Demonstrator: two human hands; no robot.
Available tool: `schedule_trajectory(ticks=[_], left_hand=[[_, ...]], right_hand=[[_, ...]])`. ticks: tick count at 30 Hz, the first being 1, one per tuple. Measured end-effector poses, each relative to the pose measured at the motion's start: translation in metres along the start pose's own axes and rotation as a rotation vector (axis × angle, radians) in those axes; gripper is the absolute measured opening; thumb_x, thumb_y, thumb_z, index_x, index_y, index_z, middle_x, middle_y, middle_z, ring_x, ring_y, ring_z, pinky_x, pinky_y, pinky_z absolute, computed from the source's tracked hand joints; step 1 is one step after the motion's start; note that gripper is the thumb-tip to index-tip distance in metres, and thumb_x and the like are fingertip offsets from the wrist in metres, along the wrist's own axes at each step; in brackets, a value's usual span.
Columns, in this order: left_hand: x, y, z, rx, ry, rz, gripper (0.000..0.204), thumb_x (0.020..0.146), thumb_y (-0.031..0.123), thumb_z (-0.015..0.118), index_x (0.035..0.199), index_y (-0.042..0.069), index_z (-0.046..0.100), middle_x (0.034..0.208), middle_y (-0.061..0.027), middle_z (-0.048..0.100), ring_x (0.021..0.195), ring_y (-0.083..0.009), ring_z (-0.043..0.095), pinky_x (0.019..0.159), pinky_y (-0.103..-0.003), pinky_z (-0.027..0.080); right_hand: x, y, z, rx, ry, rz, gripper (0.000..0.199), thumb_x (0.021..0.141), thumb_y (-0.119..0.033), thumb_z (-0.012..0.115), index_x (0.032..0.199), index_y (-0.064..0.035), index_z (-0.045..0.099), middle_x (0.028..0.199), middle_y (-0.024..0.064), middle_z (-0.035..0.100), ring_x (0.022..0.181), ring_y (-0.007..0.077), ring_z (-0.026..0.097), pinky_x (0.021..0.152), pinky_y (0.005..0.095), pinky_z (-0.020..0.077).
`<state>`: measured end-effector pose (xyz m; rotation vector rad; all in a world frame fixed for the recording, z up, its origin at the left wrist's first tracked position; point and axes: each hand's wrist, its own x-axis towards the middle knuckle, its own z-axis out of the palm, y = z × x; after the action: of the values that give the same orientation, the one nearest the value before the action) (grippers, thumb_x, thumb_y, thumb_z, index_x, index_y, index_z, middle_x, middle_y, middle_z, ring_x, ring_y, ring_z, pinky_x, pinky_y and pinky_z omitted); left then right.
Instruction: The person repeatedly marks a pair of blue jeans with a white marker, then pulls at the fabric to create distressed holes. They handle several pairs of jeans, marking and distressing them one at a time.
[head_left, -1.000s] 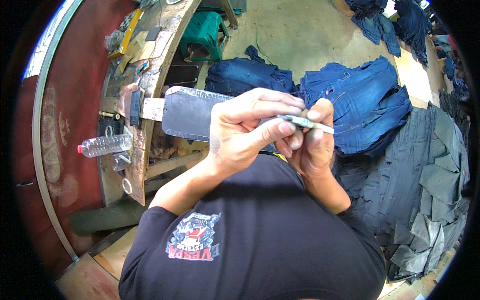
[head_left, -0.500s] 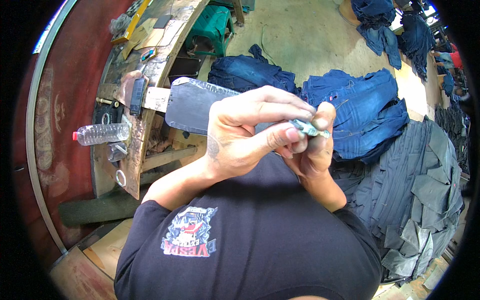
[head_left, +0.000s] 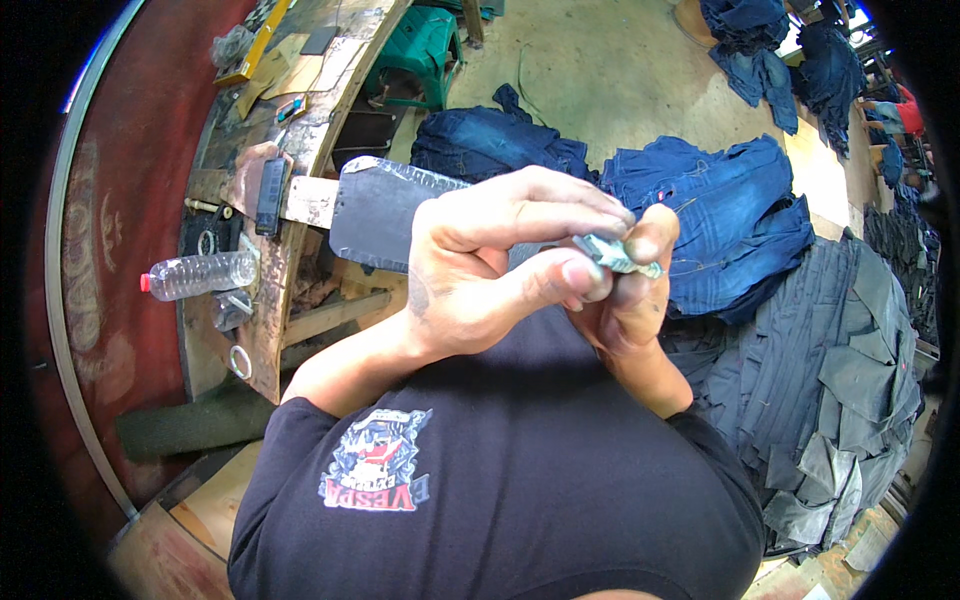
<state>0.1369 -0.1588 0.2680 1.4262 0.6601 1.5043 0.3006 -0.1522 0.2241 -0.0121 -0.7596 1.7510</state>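
In front of my chest, both hands meet around a small crumpled pale-green strip, whose material I cannot make out. My left hand pinches its left end between thumb and fingers. My right hand grips the other end, its thumb and forefinger pressed on it, and a pale tip sticks out on the right. The left hand partly hides the fingers of the right one. Behind the left hand lies a dark padded board.
To the left stands a worn wooden bench bearing a clear plastic bottle, a black handheld device and a tape roll. Blue jeans lie ahead; grey cloth pieces are heaped on the right. A green stool stands beyond the bench.
Both hands keep their hold on the strip, with the fingers shifting slightly and a little more of it showing between them. The whole view has drifted a little.
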Motion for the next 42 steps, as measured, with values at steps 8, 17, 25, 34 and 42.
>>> schedule_trajectory(ticks=[8, 17, 25, 34, 42], left_hand=[[0.009, 0.005, 0.0, 0.113, -0.029, 0.05, 0.027, 0.098, 0.012, 0.082, 0.121, -0.004, 0.082, 0.119, -0.0231, 0.08, 0.111, -0.0314, 0.078, 0.098, -0.04, 0.061], [0.01, 0.004, 0.012, 0.121, -0.021, 0.043, 0.024, 0.099, 0.009, 0.08, 0.119, -0.004, 0.082, 0.118, -0.023, 0.08, 0.107, -0.0311, 0.079, 0.095, -0.039, 0.062], [0.008, -0.002, 0.024, 0.196, 0.02, 0.094, 0.023, 0.092, 0.007, 0.088, 0.113, -0.003, 0.084, 0.108, -0.0183, 0.082, 0.1, -0.0266, 0.081, 0.09, -0.035, 0.064], [0.014, 0.002, 0.023, 0.176, 0.031, 0.105, 0.019, 0.087, 0.003, 0.092, 0.101, -0.003, 0.081, 0.104, -0.0178, 0.08, 0.074, -0.0173, 0.077, 0.061, -0.028, 0.061], [0.012, 0.006, 0.022, 0.062, 0.049, 0.024, 0.021, 0.083, 0.002, 0.096, 0.092, -0.002, 0.077, 0.098, -0.016, 0.078, 0.063, -0.0122, 0.073, 0.048, -0.024, 0.056]], right_hand=[[0.007, -0.005, -0.003, -0.08, -0.042, -0.035, 0.031, 0.104, -0.025, 0.079, 0.123, -0.0138, 0.058, 0.1, 0.0119, 0.071, 0.088, 0.0191, 0.067, 0.07, 0.0315, 0.0538], [0.002, -0.011, -0.013, -0.055, -0.063, -0.016, 0.032, 0.103, -0.025, 0.081, 0.122, -0.013, 0.059, 0.101, 0.0114, 0.072, 0.092, 0.0199, 0.069, 0.075, 0.0321, 0.0561], [-0.01, -0.015, -0.016, 0.105, 0.06, 0.087, 0.036, 0.102, -0.028, 0.082, 0.121, -0.0107, 0.057, 0.102, 0.0111, 0.073, 0.092, 0.0216, 0.073, 0.078, 0.0308, 0.059], [-0.011, -0.03, -0.011, -0.36, -0.061, 0.055, 0.028, 0.112, -0.025, 0.068, 0.118, -0.0013, 0.054, 0.093, 0.0205, 0.074, 0.08, 0.0202, 0.073, 0.071, 0.0313, 0.0587], [-0.012, -0.035, 0.005, -0.282, -0.096, 0.235, 0.036, 0.117, -0.036, 0.057, 0.121, 0.0004, 0.054, 0.092, 0.0229, 0.075, 0.076, 0.0236, 0.075, 0.066, 0.0307, 0.0592]])
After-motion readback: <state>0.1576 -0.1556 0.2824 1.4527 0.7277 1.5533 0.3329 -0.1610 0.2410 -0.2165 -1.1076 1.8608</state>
